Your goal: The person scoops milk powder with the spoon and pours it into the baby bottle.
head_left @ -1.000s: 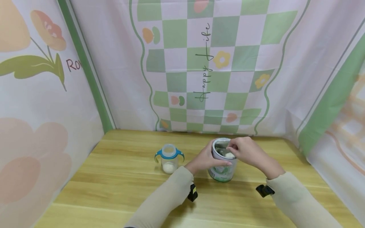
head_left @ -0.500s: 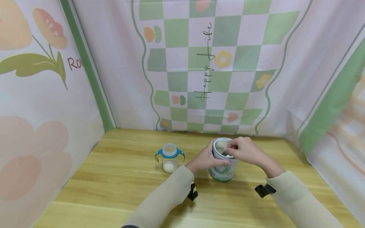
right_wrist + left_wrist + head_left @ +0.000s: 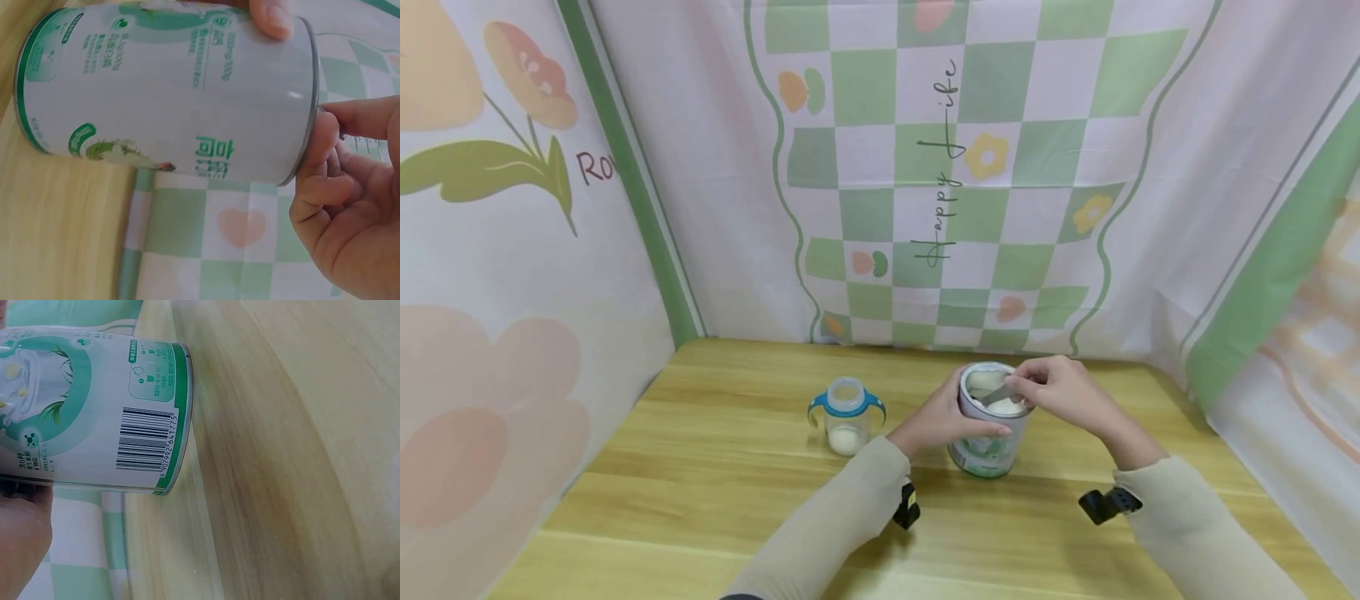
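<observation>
Tin (image 3: 988,433): round metal can, glossy white-and-green label, barcode on one side, thin silver rim, lid off, pale powder inside. It stands upright on the wooden table (image 3: 700,500), right of centre and toward the back. Table top is light wood with a lengthwise grain.

Cup (image 3: 846,415): small clear plastic, blue collar with two side handles, a little white powder at the bottom. It stands to the left of the tin, apart from it.

Room: bare table in front and to both sides; cloth backdrop (image 3: 955,183) close behind the tin.

Left hand (image 3: 943,417): wrapped round the tin's left wall, fingers curled across its front, forearm angled in from lower left.

Right hand (image 3: 1063,390): over the rim on the right, fingers bunched and pinching a thin grey scoop handle (image 3: 1000,392) that slants down into the tin. Wrist bent down.
</observation>
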`<action>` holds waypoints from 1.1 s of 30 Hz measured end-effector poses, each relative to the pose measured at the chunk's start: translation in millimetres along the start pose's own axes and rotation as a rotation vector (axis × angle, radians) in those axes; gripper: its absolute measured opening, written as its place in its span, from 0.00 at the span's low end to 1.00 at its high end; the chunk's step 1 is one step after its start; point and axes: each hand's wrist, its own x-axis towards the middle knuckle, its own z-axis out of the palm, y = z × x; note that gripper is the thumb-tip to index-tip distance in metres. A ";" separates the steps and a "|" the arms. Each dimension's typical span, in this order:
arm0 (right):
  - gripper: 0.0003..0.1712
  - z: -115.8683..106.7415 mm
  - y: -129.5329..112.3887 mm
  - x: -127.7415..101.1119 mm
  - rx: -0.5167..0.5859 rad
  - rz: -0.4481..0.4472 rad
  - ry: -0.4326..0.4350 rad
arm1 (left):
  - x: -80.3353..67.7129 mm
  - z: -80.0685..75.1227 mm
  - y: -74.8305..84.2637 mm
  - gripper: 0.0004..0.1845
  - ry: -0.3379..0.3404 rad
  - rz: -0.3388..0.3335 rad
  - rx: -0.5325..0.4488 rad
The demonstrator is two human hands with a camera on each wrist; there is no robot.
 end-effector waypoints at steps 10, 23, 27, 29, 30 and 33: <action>0.17 -3.4 7.8 -6.1 -0.017 0.039 0.108 | -0.8 0.7 1.7 0.43 0.013 0.001 0.014; 0.16 4.9 14.5 -9.7 -0.067 -0.033 0.237 | -0.1 -0.2 -1.4 0.44 0.009 0.013 0.004; 0.16 5.1 14.6 -10.7 -0.071 -0.042 0.253 | -0.4 0.0 -0.9 0.45 0.013 0.008 0.012; 0.16 5.0 15.0 -11.1 -0.071 -0.040 0.255 | -0.6 0.0 -0.5 0.45 0.012 0.005 0.016; 0.16 4.9 15.3 -11.3 -0.069 -0.035 0.253 | -0.6 0.0 -0.4 0.45 0.014 0.002 0.018; 0.16 4.7 17.2 -11.4 -0.053 -0.012 0.241 | -0.7 0.0 -0.4 0.44 0.013 -0.004 0.019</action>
